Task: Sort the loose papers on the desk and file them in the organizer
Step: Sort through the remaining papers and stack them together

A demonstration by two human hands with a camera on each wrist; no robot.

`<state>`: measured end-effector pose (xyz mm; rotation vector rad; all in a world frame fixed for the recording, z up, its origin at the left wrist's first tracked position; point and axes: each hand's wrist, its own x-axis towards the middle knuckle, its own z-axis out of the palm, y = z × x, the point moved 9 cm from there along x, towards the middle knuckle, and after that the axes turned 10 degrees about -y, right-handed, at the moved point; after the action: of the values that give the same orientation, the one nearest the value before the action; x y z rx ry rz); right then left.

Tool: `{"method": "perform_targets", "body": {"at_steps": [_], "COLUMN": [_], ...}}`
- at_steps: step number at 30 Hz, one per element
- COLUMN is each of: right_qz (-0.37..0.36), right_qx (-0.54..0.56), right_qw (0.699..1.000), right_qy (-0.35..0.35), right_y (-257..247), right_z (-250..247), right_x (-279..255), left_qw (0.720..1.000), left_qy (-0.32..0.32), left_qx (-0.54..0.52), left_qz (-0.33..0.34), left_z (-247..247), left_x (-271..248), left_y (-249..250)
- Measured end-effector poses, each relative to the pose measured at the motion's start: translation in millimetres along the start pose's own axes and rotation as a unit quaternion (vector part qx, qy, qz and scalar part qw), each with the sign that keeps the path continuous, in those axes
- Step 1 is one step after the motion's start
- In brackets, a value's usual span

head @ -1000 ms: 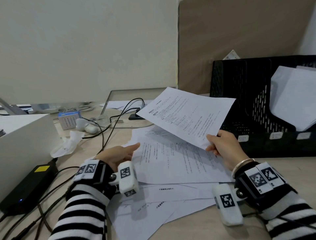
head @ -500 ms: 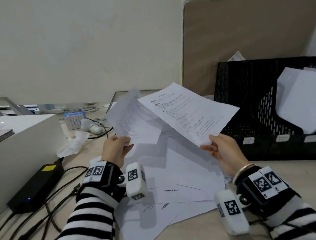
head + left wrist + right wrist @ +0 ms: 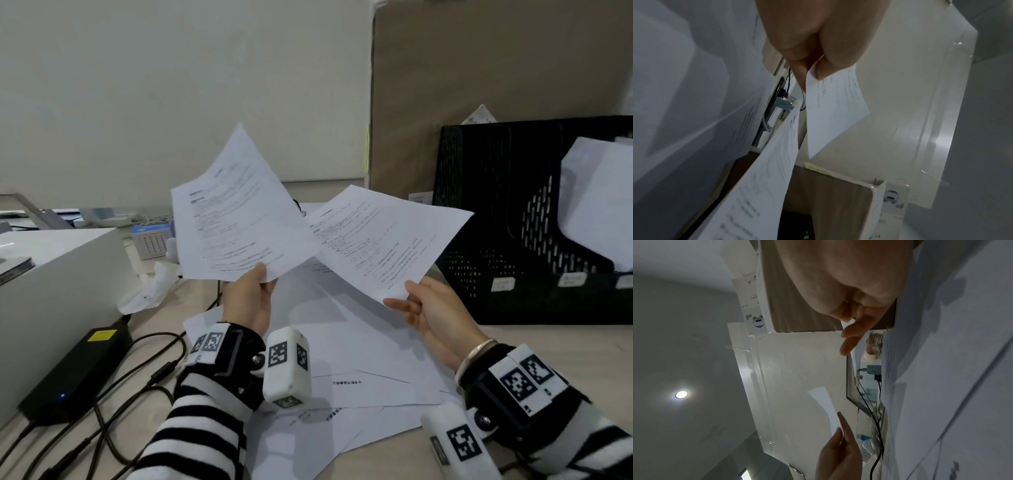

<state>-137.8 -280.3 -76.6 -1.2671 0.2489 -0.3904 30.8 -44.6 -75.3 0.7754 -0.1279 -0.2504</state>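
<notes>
In the head view my left hand [image 3: 260, 277] pinches the lower edge of a printed sheet [image 3: 236, 219] and holds it raised and upright. My right hand [image 3: 404, 294] pinches the near corner of a second printed sheet [image 3: 387, 240], tilted toward the black mesh organizer [image 3: 496, 222] at the right. White papers [image 3: 603, 198] stand in one organizer slot. Several loose papers [image 3: 342, 359] lie overlapped on the desk under both hands. In the left wrist view, thumb and finger of the left hand [image 3: 813, 69] clamp the sheet [image 3: 834, 105]. The right wrist view shows my right hand [image 3: 849, 319] gripping a paper corner.
A black power brick [image 3: 78, 370] with tangled cables [image 3: 144, 377] lies at the near left beside a white box [image 3: 51, 274]. A crumpled tissue [image 3: 150, 291] and a small blue-white device [image 3: 152, 240] sit behind. A brown board [image 3: 496, 85] stands behind the organizer.
My left hand, first resting on the pile, took a sheet and lifted it up in front of me. The right hand kept hold of its sheet and barely moved.
</notes>
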Motion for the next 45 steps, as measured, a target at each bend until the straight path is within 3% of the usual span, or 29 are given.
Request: {"method": "perform_targets", "body": {"at_steps": [7, 12, 15, 18, 22, 25, 30, 33, 38, 41, 45], "right_qz": [0.022, 0.063, 0.085, 0.101, 0.116, 0.123, 0.109, 0.074, 0.028, -0.003, -0.056], "right_qx": [0.037, 0.02, -0.017, -0.018, -0.006, -0.025, -0.073, -0.074, -0.131, -0.137, -0.07], "right_qw": [0.998, 0.992, 0.987, 0.987, 0.992, 0.992, 0.99, 0.993, 0.99, 0.99, 0.996], "right_qy": [-0.042, -0.111, -0.137, -0.12, -0.055, 0.013, 0.045, 0.058, 0.036, 0.032, 0.018], "right_y": [4, 10, 15, 12, 2, -1, 1, -5, -18, -24, -29], "right_z": [15, 33, 35, 27, 4, -18, -27, -28, -26, -25, -18], "right_x": [-2, -7, -8, -5, -1, 1, 2, 3, 0, -1, 0], "left_qw": [0.982, 0.972, 0.969, 0.954, 0.933, 0.916, 0.911, 0.928, 0.976, 0.973, 0.959], "left_qy": [-0.12, -0.166, -0.164, -0.183, -0.21, -0.245, -0.274, -0.251, -0.111, -0.034, -0.056], "left_qx": [0.034, 0.094, 0.162, 0.228, 0.283, 0.304, 0.292, 0.258, 0.169, 0.183, 0.186], "left_qz": [-0.143, -0.135, -0.09, -0.065, -0.079, -0.089, -0.096, -0.092, -0.085, -0.135, -0.208], "left_z": [43, 55, 51, 49, 49, 54, 61, 60, 30, 5, 3], "left_x": [-22, -25, -25, -24, -24, -29, -33, -30, -13, -13, -26], "left_y": [-42, -53, -48, -41, -39, -40, -45, -44, -22, -27, -44]}}
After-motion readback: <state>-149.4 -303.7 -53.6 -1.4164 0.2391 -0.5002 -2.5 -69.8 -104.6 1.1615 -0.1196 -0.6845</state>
